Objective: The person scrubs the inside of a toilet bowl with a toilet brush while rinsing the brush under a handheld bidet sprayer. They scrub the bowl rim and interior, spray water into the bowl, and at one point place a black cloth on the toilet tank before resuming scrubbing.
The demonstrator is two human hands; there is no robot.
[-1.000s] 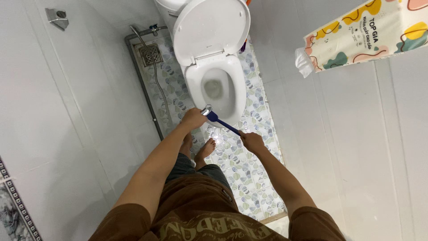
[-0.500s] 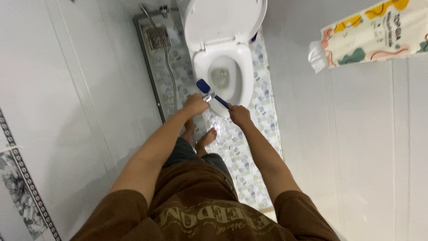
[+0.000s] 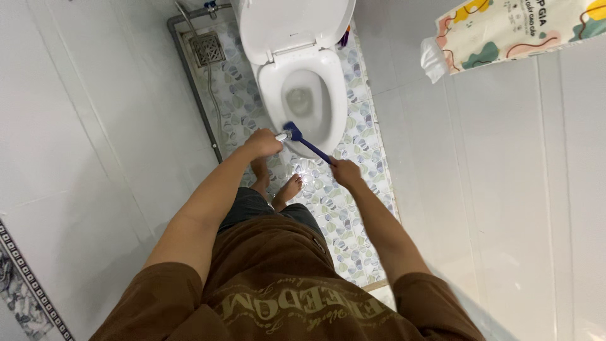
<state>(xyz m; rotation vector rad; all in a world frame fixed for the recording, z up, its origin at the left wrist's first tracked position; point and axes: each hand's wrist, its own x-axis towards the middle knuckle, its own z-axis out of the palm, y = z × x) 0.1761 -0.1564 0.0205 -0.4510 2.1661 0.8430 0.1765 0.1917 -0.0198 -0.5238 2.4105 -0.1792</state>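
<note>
Right at the near rim of the toilet bowl [image 3: 281, 104] is where both hands meet. Closest to the camera you get the brown shirt [image 3: 278, 290] and bare feet [image 3: 278, 183] on the patterned floor tiles [image 3: 353, 189], just short of the bowl's front edge. The right hand [image 3: 346, 172] is clenched around the end of the blue toilet brush [image 3: 306, 144], and its handle runs up and left from that fist toward the bowl. The left hand [image 3: 264, 143] is closed on something small and pale right at the brush head [image 3: 291, 132], maybe a spray nozzle, can't really tell.

What's changed: half a second back the brush head sat just in front of the bowl and a bit higher between the hands; now it's at the front rim, overlapping the seat [image 3: 271, 82]. My read is the head is about to go into the bowl, though that's just a guess.

Inside the bowl there's only a small pool of water [image 3: 300, 100], nothing else visible. Lid [image 3: 293, 25] stands up behind it. Left of the bowl, further back, a floor drain grate [image 3: 207, 48] and a hose [image 3: 211, 101]. Right of the bowl, on the white wall, a colourful tissue pack [image 3: 524, 28] with one sheet poking out.
</note>
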